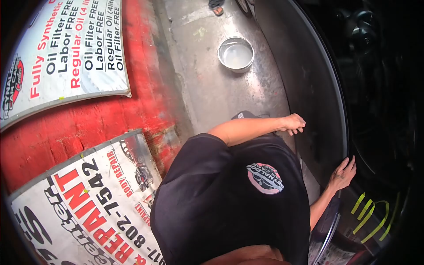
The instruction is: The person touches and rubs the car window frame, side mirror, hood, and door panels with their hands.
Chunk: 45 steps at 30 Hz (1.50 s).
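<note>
My left hand (293, 124) is closed, with its fingers curled in front of the dark, curved car panel (304, 75). What those fingers hold, if anything, is hidden. Lower right, my right hand (343, 173) has its fingers spread and lies at the long edge of the same panel. A dark shirt with a round logo (265, 179) covers my chest between the two arms. Part of a dark shoe (247, 115) shows on the floor just beyond my left forearm.
A round bucket (236, 54) of cloudy liquid stands on the concrete floor (201, 75). Another person's sandalled foot (217, 9) shows at the top. Printed signs (79, 57) hang on the red wall (141, 84) at left. Yellow strips (364, 212) appear on the dark surface at right.
</note>
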### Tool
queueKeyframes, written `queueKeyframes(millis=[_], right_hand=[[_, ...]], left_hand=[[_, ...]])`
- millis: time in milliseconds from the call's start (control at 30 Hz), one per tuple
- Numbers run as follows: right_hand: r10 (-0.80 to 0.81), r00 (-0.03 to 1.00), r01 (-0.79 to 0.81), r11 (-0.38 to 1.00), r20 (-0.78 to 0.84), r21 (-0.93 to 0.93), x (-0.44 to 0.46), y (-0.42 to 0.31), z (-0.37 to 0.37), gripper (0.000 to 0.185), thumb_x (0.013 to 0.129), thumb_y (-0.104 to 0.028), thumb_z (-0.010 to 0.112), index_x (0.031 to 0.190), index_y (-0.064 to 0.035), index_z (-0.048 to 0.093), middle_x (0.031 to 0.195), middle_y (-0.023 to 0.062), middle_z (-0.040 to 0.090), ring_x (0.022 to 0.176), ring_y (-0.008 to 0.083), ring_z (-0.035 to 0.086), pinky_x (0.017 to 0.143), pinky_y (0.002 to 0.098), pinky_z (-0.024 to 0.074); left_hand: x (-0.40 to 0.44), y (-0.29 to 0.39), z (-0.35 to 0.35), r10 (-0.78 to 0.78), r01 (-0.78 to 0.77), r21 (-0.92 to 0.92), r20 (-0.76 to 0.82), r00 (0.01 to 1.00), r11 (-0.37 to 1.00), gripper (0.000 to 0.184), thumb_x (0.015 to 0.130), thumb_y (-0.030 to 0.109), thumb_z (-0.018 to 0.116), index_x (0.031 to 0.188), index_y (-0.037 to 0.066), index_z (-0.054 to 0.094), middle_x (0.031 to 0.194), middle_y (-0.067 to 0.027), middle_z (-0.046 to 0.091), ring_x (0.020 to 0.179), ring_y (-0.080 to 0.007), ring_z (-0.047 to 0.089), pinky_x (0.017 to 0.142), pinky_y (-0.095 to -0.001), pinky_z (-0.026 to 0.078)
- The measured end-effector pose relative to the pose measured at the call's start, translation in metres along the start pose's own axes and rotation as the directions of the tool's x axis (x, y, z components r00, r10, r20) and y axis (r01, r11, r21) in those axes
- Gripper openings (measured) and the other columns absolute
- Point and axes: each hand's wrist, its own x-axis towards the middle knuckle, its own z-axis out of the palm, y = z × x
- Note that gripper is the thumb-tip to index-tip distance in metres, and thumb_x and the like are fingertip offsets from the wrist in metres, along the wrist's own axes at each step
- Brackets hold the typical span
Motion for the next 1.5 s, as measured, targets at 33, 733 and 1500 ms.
queueKeyframes(millis=[33,733,1500], right_hand=[[-0.007,1.0,0.007,1.0,-0.011,0.0,0.0,0.002,0.001,0.041,0.108,-0.04,0.052,0.138,-0.0149,0.064,0.125,0.015,0.068,0.11,0.0348,0.065,0.087,0.0455,0.0556],[0.019,0.999,-0.02,0.999,-0.027,-0.037,-0.007,-0.014,-0.011,0.045,0.107,-0.041,0.049,0.135,-0.0091,0.064,0.122,0.014,0.069,0.112,0.0347,0.064,0.091,0.047,0.0539],[-0.208,0.925,0.289,0.928,-0.318,0.234,-0.013,0.03,-0.021,0.039,0.094,-0.016,0.066,0.131,-0.0057,0.065,0.121,0.0178,0.064,0.11,0.0346,0.063,0.099,0.0455,0.0502]], left_hand=[[-0.001,-0.002,-0.004,0.013,-0.013,-0.002,-0.003,1.0,1.0,0.053,0.108,0.032,0.053,0.153,0.005,0.048,0.133,-0.0176,0.068,0.109,-0.0307,0.069,0.081,-0.0434,0.061],[-0.113,-0.42,-0.175,0.253,0.223,0.53,-0.681,0.687,0.818,0.042,0.091,0.026,0.053,0.114,-0.003,0.072,0.115,-0.0312,0.069,0.115,-0.0484,0.064,0.101,-0.0533,0.051],[-0.12,-0.356,-0.016,0.127,0.069,0.214,-0.778,0.616,0.974,0.041,0.1,0.02,0.051,0.131,-0.001,0.067,0.097,-0.0205,0.076,0.087,-0.0298,0.073,0.084,-0.0436,0.056]])
